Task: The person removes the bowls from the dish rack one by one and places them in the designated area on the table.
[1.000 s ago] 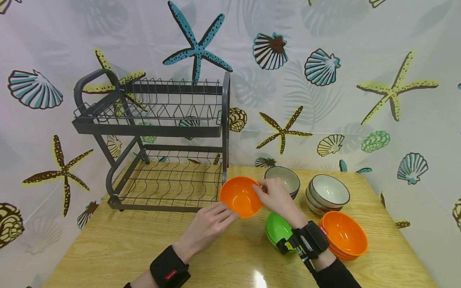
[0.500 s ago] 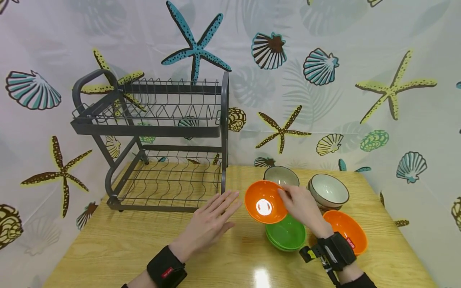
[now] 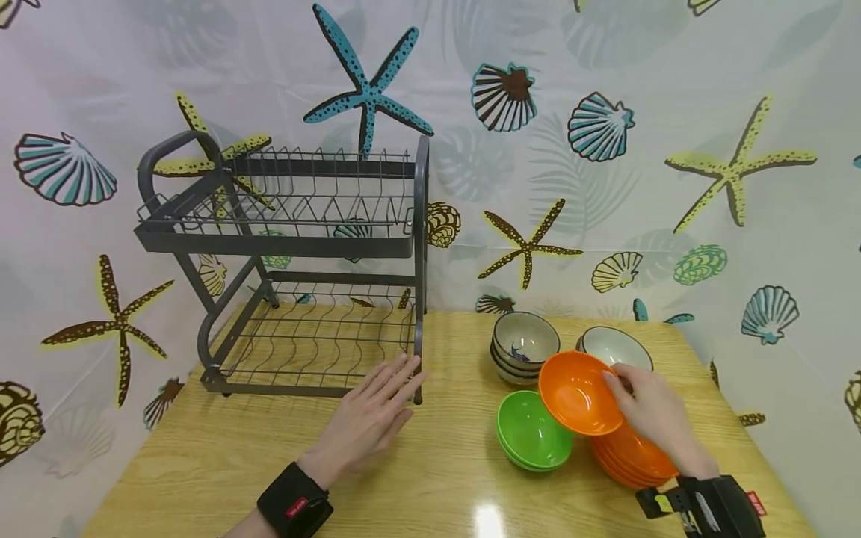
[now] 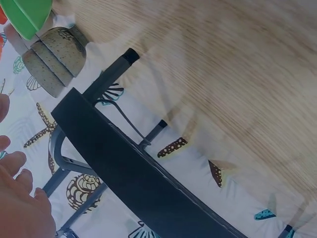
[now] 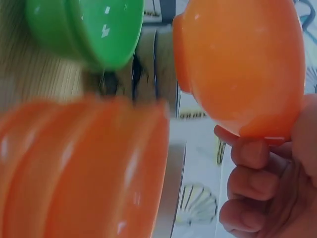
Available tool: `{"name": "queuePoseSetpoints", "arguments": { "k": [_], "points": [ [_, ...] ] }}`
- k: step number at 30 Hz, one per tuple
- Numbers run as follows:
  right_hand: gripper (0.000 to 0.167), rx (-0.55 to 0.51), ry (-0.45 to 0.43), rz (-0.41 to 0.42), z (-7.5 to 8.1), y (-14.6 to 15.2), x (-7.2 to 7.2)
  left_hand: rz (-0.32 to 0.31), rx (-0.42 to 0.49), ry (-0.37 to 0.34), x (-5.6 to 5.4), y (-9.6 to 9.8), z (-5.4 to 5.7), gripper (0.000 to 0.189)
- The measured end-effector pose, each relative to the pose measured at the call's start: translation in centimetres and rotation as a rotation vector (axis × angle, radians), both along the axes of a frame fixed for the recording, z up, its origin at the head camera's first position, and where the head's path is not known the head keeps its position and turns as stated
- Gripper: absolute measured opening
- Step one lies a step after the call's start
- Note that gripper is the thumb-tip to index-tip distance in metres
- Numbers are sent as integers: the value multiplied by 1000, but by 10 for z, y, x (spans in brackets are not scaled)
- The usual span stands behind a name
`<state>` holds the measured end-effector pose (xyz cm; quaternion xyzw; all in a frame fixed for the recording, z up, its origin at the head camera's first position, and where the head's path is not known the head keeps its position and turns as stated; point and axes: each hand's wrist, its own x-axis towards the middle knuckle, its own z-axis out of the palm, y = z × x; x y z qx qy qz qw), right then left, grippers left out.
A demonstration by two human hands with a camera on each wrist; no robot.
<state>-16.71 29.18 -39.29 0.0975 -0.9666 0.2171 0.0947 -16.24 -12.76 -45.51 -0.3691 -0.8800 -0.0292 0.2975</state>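
An orange bowl (image 3: 580,394) is pinched at its right rim by my right hand (image 3: 649,411), thumb against the inside and fingers curled below. It hangs tilted, partly over a stack of orange bowls (image 3: 632,457) on the table. In the right wrist view the bowl's underside and foot ring (image 5: 182,54) show, with the stack (image 5: 84,168) lower left. My left hand (image 3: 366,418) is held over the table in front of the rack's right leg, fingers extended and holding nothing. At the left wrist view's left edge, its fingers (image 4: 15,163) show partly.
A dark two-tier dish rack (image 3: 276,244) stands at the left, its wire shelves bare. Stacked green bowls (image 3: 534,430) sit left of the orange stack. Behind are two stacks of grey-white bowls, one left (image 3: 525,344) and one right (image 3: 615,345). A patterned cloth (image 3: 605,224) hangs behind the table.
The right hand has carried the orange bowl from near the rack rightward to the orange stack. My left hand has let go of that bowl and drawn back to the left, fingers straightened.
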Motion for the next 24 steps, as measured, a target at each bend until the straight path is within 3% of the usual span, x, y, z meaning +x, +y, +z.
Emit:
{"name": "queuePoseSetpoints", "arguments": {
  "k": [12,24],
  "points": [
    [36,11,-31,-116,-6,66,18,41,18,-61,0,-15,-3,58],
    [40,75,-113,-125,-27,88,21,47,32,-73,1,-24,-6,51]
  ]
}}
